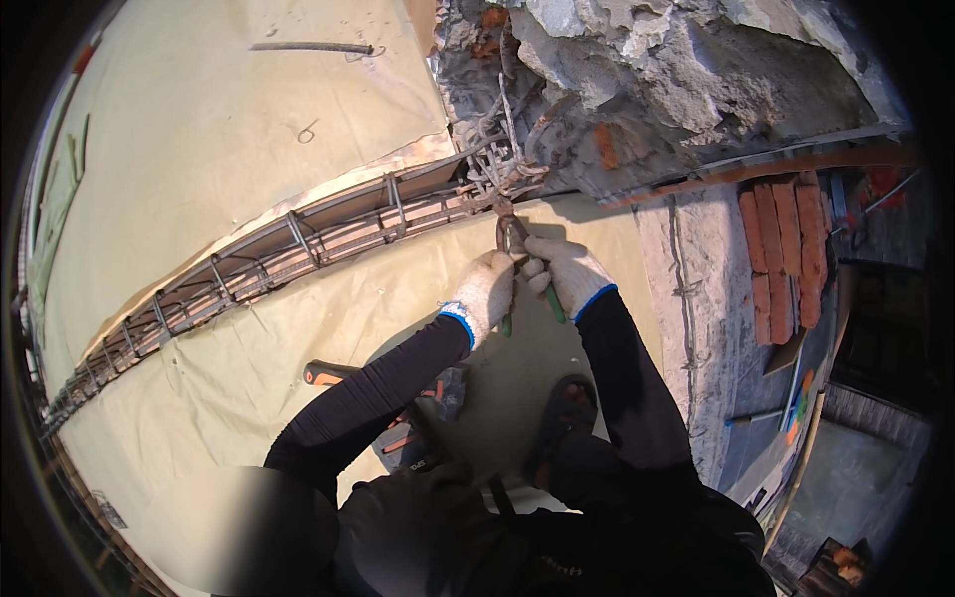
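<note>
Both my hands wear white knit gloves with blue cuffs. My left hand is closed on one green handle of a pair of pincers, and my right hand grips the other. The jaws point away from me, up against a knot of rebar ends and wire beside the broken concrete. Whether the jaws bite on a wire is too small to tell. From that knot a long rebar cage runs off to the left in a narrow gap between pale sheeting.
Rough broken concrete rises at the far right. A tool with an orange and black handle lies near my left forearm, partly hidden by it. Red bricks are stacked on the right. A short bar rests on the far sheeting.
</note>
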`<action>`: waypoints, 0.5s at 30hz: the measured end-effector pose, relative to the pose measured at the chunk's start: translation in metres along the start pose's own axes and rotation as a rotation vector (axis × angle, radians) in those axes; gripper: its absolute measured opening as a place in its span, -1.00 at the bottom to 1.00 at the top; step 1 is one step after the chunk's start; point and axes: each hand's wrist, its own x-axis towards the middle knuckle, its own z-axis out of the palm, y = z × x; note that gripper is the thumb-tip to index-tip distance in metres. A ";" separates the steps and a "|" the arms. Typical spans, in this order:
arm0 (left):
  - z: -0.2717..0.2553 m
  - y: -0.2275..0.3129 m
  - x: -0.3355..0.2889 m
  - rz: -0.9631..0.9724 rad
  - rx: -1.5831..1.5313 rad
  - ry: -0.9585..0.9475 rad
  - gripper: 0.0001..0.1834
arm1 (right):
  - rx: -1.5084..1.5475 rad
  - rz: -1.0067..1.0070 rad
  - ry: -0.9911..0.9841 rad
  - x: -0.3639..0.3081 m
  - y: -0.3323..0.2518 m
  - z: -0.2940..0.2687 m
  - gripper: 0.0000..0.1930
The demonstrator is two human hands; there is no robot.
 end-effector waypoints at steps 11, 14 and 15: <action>0.002 0.037 -0.041 0.017 0.420 -0.041 -0.20 | -0.246 -0.191 -0.022 0.018 0.023 0.000 -0.72; 0.000 0.030 -0.053 -0.014 0.651 -0.070 -0.05 | -0.066 -0.049 -0.018 0.014 0.021 0.006 -0.71; -0.001 0.030 -0.055 -0.050 0.745 -0.089 0.00 | -0.071 -0.065 -0.037 0.016 0.024 0.005 -0.70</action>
